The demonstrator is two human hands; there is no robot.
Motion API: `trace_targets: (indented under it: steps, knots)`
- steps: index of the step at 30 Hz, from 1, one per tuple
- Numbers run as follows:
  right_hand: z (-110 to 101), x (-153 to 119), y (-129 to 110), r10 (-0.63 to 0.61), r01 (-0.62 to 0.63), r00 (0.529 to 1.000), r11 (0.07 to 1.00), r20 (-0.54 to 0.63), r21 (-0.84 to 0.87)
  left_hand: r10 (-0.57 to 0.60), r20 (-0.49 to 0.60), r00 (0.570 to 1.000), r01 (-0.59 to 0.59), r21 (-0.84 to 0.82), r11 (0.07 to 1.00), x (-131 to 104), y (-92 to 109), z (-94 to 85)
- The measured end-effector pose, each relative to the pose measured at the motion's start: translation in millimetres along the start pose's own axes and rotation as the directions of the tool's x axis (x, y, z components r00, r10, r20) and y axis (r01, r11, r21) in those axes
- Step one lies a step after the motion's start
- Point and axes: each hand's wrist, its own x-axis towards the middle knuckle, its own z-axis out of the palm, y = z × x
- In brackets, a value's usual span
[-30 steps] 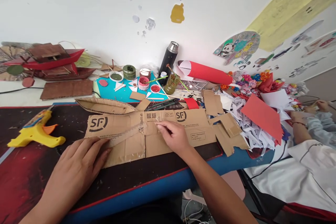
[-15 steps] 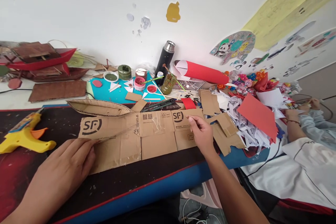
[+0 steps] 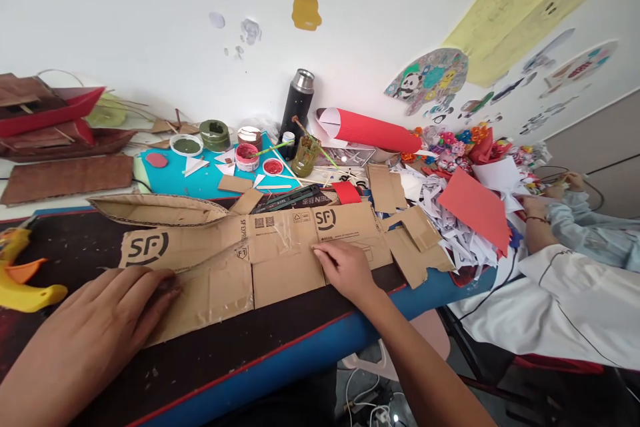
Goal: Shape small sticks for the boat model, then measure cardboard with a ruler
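A flat, opened-out cardboard box point(image 3: 287, 277) with black SF printing lies across the dark mat before me. My left hand point(image 3: 117, 310) rests at its left end, thumb and fingers closed. From those fingertips a strip of clear tape point(image 3: 213, 259) runs rightward over the cardboard, catching the light. My right hand point(image 3: 345, 267) is on the box's right half, thumb and finger pinched together at the surface; whatever is between them is too small to make out. Behind the box sits a pointed, boat-shaped cardboard piece point(image 3: 160, 209).
A yellow glue gun point(image 3: 30, 287) lies left. Behind are a dark green cutter point(image 3: 295, 197), paint pots point(image 3: 247, 157), a black flask point(image 3: 299, 103) and model boats point(image 3: 50, 107). Cut cardboard point(image 3: 420, 247) and paper scraps point(image 3: 470, 240) lie right, near another person's arm point(image 3: 543, 230).
My right hand has moved left and down onto the cardboard from above its right part. My left hand stays at the left end. The whole view has shifted toward the right.
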Motion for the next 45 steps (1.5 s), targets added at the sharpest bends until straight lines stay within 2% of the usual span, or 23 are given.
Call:
trace_targets:
  steps: [3,9,13,19,26,34,40,45]
  knots:
    - [15,5,-10,-0.049,0.049,0.998,0.999,0.028,-0.015,0.086,0.074,0.994,-0.091,0.071,0.993,1,1,5.8]
    - [32,13,-19,-0.107,0.108,0.993,0.994,-0.046,0.018,0.064,0.085,0.994,-0.074,0.110,0.991,1,7,10.6]
    - [33,12,-19,-0.092,0.093,0.995,0.995,-0.032,0.024,0.065,0.072,0.995,-0.074,0.128,0.989,3,11,7.6]
    - [29,10,-21,-0.043,0.045,0.999,0.994,-0.029,0.095,0.128,0.051,0.990,-0.134,0.127,0.983,6,16,-2.1]
    - [28,9,-31,0.054,-0.045,0.998,0.971,-0.035,0.234,0.056,0.050,0.997,-0.058,0.037,0.998,1,16,-13.4]
    - [20,22,-37,-0.110,0.111,0.994,0.985,-0.017,0.131,0.096,0.046,0.994,-0.100,0.082,0.992,-9,25,0.0]
    - [15,44,-30,-0.128,0.127,0.992,0.990,0.006,0.057,0.110,0.053,0.993,-0.114,0.068,0.991,-19,38,7.5]
    - [14,69,-27,-0.144,0.148,0.986,0.988,0.086,-0.043,0.098,0.028,0.995,-0.099,0.051,0.994,-19,38,9.6]
